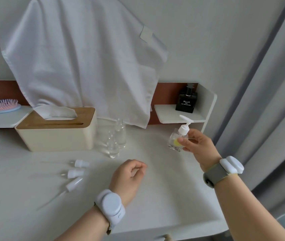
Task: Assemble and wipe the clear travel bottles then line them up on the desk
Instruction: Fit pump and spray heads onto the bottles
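Desk (155, 197): white top, carrying everything below; a white cloth (86, 58) hangs on the wall behind it.
Tissue box (56, 133): cream with a wooden lid, at the back left, just beside the bare bottles.
Right hand (199, 146): thumb and fingers curled round the pump bottle (177, 141) — a small clear one with a white pump head already on and a yellow dot on its face — holding it at the right of the desk, tilted; whether its base touches the top I cannot tell.
Left hand (131, 173): rests mid-desk, fingers loosely curled, holding nothing.
Open bottles (117, 138): two clear ones, a taller and a shorter, upright and touching or nearly so, no caps on.
Caps (76, 173): three white closures lying on their sides at the left, well apart from the pump bottle; the nearest trails a long thin tube.
Step in hand: judged as one bottle assembled and being set down or inspected; wiping not yet evident.
Next move: likely the left hand reaches for a cap — the tube must be threaded into a narrow neck, and the light bottles could tip.
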